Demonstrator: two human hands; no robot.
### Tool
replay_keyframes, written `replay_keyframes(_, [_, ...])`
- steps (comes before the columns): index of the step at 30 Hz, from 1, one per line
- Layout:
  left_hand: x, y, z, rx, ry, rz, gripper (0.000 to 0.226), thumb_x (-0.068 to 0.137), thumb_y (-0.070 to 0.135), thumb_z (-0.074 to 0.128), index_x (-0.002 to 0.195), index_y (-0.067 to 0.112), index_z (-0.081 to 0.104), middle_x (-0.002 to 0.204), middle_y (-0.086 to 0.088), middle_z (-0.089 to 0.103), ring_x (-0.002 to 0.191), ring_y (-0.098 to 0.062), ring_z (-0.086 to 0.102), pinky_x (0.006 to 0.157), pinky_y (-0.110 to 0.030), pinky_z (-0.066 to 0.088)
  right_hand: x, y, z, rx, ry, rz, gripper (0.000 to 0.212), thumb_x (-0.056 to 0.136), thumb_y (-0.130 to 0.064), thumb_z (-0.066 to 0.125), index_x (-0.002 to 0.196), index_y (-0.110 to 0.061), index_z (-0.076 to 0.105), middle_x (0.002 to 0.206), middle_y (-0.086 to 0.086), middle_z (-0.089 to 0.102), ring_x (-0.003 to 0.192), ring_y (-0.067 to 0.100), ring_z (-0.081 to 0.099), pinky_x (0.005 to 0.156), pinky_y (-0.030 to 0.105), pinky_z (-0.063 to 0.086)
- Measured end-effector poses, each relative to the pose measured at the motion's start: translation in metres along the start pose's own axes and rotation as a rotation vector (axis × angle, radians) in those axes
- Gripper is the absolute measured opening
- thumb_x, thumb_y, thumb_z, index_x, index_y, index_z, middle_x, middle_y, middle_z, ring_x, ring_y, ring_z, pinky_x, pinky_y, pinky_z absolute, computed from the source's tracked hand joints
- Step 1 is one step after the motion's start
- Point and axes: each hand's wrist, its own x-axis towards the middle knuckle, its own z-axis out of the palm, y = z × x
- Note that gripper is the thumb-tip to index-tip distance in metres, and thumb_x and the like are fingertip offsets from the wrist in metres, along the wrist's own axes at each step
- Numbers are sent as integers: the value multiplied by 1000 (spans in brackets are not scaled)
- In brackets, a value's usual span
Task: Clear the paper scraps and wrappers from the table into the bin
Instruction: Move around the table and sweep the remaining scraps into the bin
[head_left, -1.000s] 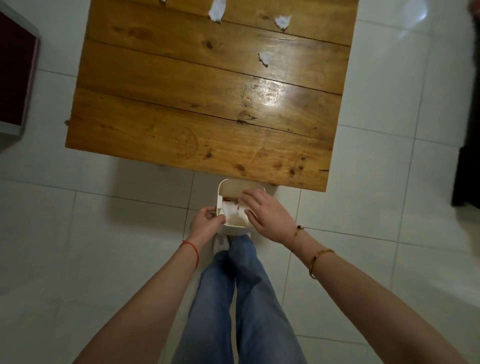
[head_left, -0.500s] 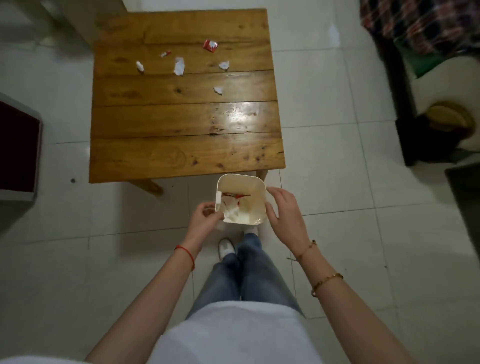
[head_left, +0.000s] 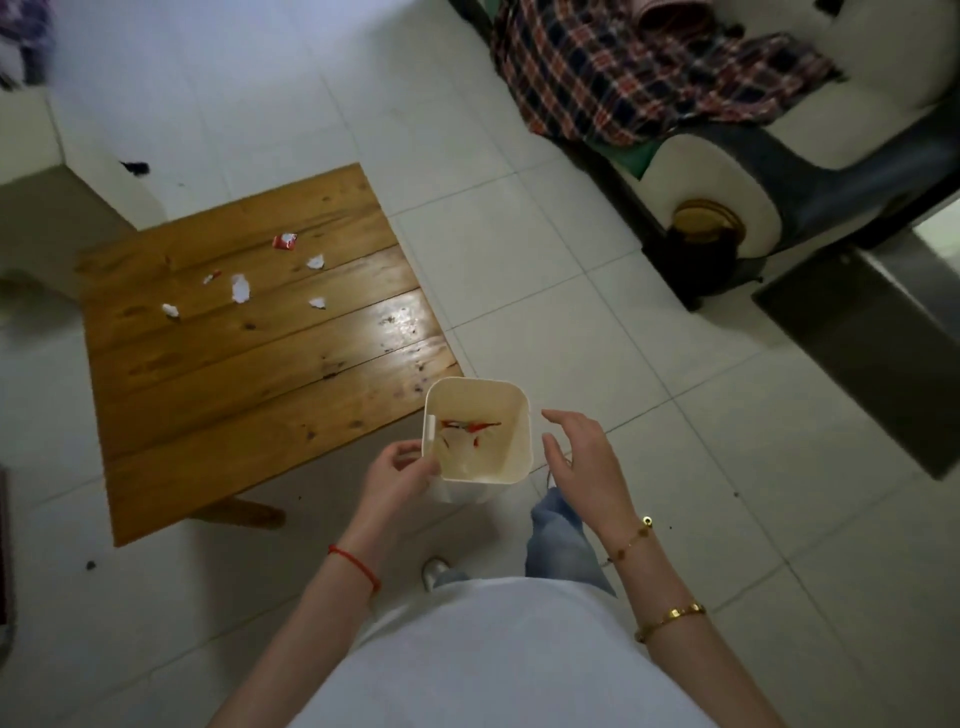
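A small cream bin (head_left: 514, 415) stands by the near right corner of the wooden table (head_left: 249, 395), with red and white scraps inside it. My left hand (head_left: 397, 475) grips the bin's left wall near its rim. My right hand (head_left: 584, 462) hovers just right of the bin, fingers spread and holding nothing. On the far part of the table lie a red wrapper (head_left: 284, 240), a small red-and-white scrap (head_left: 211, 277) and several white paper scraps, the largest (head_left: 240, 289) in the middle.
White floor tiles surround the table. A sofa with a plaid cloth (head_left: 623, 78) stands at the upper right, and a dark cabinet (head_left: 872, 338) sits at the right. My legs and shoe (head_left: 434, 571) are below the bin.
My right hand has come out of the bin and now hovers beside it with fingers spread. The view has pulled back and swung right, so the scraps and sofa show.
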Motion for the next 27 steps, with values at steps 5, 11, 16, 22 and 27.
replay_keyframes(5, [3, 42, 54, 47, -46, 40, 23, 80, 15, 68, 98, 27, 59, 104, 0, 65, 96, -19, 65, 80, -32, 56, 23, 37, -47, 38, 24, 55, 31, 98, -27, 47, 128, -22, 55, 126, -4, 59, 120, 9, 48, 97, 18, 34])
replay_keyframes(11, [14, 102, 137, 19, -74, 61, 25, 81, 11, 67, 101, 22, 58, 105, -2, 62, 99, -20, 63, 72, -26, 53, 83, 86, -120, 15, 11, 37, 32, 98, -25, 48, 128, -19, 55, 126, -3, 59, 120, 12, 49, 99, 19, 33])
replay_keyframes(16, [33, 144, 198, -90, -70, 31, 29, 81, 7, 67, 108, 17, 59, 109, -7, 63, 101, -21, 64, 82, -30, 56, 142, 126, -178, -32, -7, -22, 32, 98, -25, 47, 129, -19, 54, 126, -3, 58, 120, 11, 48, 99, 18, 32])
replay_keyframes(22, [67, 184, 243, -187, -36, -2, 32, 82, 4, 66, 113, 9, 61, 112, -10, 64, 101, -21, 65, 82, -30, 56, 213, 151, -211, -59, -39, -74, 32, 99, -25, 47, 129, -19, 53, 127, -3, 58, 120, 11, 48, 100, 19, 33])
replay_keyframes(27, [112, 215, 259, -139, 31, 15, 24, 80, 11, 68, 100, 20, 61, 107, -4, 64, 102, -22, 64, 86, -36, 58, 279, 154, -209, -56, -89, -110, 33, 98, -27, 47, 130, -21, 52, 128, -4, 57, 121, 11, 48, 101, 20, 33])
